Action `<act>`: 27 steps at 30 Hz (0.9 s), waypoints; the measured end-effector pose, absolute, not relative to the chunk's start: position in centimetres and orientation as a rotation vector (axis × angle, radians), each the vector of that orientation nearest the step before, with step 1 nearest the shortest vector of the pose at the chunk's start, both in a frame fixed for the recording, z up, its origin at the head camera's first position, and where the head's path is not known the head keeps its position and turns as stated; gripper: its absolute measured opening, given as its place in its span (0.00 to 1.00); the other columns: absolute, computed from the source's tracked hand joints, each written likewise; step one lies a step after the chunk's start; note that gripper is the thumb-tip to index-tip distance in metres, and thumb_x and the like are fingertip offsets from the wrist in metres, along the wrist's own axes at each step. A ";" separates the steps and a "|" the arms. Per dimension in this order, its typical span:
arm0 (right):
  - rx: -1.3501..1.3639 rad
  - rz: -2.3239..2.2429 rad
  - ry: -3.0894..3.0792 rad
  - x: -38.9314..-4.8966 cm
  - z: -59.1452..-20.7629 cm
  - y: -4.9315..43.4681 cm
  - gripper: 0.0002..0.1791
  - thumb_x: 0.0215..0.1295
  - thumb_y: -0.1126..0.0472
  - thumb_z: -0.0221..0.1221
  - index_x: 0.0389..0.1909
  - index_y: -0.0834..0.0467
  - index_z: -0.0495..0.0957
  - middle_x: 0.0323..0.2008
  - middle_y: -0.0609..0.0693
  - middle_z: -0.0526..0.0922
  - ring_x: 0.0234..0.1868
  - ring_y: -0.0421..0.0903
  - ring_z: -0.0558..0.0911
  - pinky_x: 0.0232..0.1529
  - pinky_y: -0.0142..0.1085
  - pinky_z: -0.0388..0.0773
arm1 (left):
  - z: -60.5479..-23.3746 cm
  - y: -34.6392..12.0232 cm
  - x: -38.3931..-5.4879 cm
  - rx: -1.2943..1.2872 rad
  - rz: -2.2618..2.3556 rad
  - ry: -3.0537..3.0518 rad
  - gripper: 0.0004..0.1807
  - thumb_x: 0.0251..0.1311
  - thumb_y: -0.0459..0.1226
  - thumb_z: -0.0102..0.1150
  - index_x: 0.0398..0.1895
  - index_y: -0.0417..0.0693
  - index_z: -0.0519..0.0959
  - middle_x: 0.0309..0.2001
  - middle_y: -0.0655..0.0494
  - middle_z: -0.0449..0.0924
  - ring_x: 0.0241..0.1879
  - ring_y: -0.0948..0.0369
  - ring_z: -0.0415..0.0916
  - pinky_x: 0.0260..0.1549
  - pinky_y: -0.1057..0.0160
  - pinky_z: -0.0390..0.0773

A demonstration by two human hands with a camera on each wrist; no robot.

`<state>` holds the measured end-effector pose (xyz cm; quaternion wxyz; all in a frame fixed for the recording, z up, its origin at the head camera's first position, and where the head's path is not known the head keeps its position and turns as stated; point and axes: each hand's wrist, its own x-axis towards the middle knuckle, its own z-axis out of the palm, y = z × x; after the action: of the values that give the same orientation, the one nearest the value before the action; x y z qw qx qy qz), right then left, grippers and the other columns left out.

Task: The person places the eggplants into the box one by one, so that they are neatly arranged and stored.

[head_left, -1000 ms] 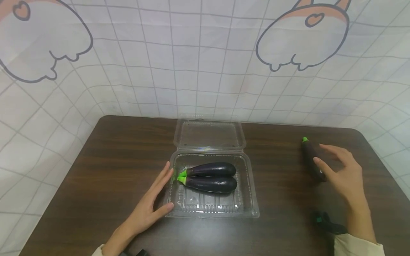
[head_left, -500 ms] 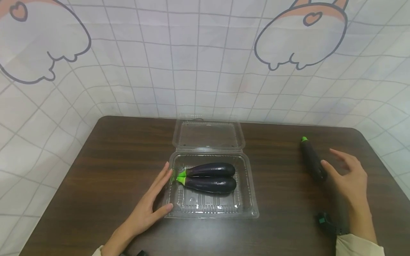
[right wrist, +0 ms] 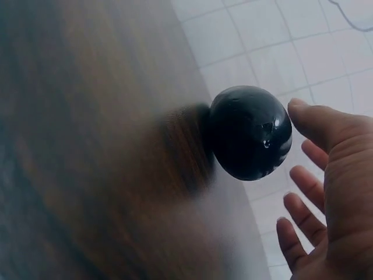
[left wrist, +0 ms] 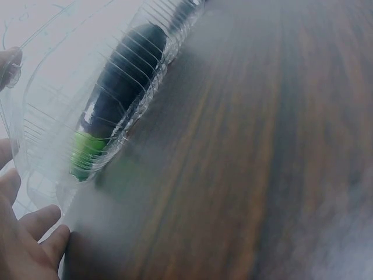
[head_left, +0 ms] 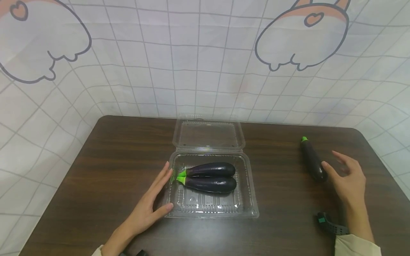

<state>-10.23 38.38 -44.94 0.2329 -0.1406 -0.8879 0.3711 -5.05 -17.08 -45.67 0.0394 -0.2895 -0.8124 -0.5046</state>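
Note:
A clear plastic clamshell container (head_left: 253, 199) lies with its lid folded back, holding two eggplants, a rear one (head_left: 213, 169) and a front one (head_left: 211, 185), side by side with green stem ends to the left. My left hand (head_left: 145, 209) rests along the container's left edge, fingers extended, thumb at the near corner. A third eggplant (head_left: 311, 160) lies on the table at the right, its stem pointing away. Just right of its rounded end is my right hand (head_left: 349, 181), fingers loosely bent and holding nothing. In the right wrist view, a narrow gap separates thumb and eggplant (right wrist: 247, 134).
The dark wood table (head_left: 109, 170) reaches back to a white gridded cloth (head_left: 217, 71) with cartoon prints. The open lid (head_left: 209, 135) lies behind the container. A dark strap (head_left: 333, 225) is on my right wrist.
My right hand has drawn back to the right from over the third eggplant, which stays in place. The left hand and the container look unmoved.

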 end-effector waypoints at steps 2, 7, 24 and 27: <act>-0.414 1.018 -2.450 -10.2 -45.1 38.4 0.29 0.59 0.54 0.66 0.63 0.49 0.74 0.55 0.47 0.72 0.51 0.33 0.68 0.47 0.22 0.62 | -45.7 -17.1 -5.1 -0.888 -1.549 -2.488 0.47 0.52 0.30 0.63 0.75 0.44 0.52 0.76 0.49 0.38 0.73 0.49 0.38 0.58 0.30 0.46; -0.474 1.035 -2.492 -10.0 -45.1 38.5 0.31 0.60 0.50 0.64 0.66 0.46 0.70 0.61 0.54 0.70 0.56 0.41 0.69 0.47 0.22 0.62 | -45.7 -17.1 -5.1 -0.898 -1.551 -2.482 0.46 0.52 0.30 0.63 0.74 0.43 0.52 0.76 0.48 0.38 0.73 0.48 0.38 0.57 0.30 0.47; -0.272 1.170 -2.590 -9.8 -45.6 38.8 0.32 0.65 0.51 0.60 0.69 0.49 0.64 0.62 0.49 0.70 0.42 0.23 0.70 0.33 0.19 0.67 | -45.5 -17.0 -5.0 -0.897 -1.542 -2.478 0.46 0.53 0.32 0.62 0.75 0.44 0.51 0.76 0.49 0.38 0.73 0.48 0.39 0.65 0.46 0.44; -0.255 1.164 -2.617 -9.8 -45.6 38.5 0.33 0.65 0.50 0.60 0.70 0.49 0.63 0.62 0.51 0.70 0.42 0.24 0.70 0.33 0.19 0.67 | -45.6 -17.0 -5.0 -0.892 -1.538 -2.487 0.46 0.53 0.32 0.62 0.75 0.44 0.51 0.76 0.49 0.38 0.73 0.49 0.39 0.65 0.49 0.44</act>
<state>-9.84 38.52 -45.58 0.1328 -0.0878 -0.9021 0.4011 -5.02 -17.05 -45.59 0.0422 -0.2914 -0.8129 -0.5026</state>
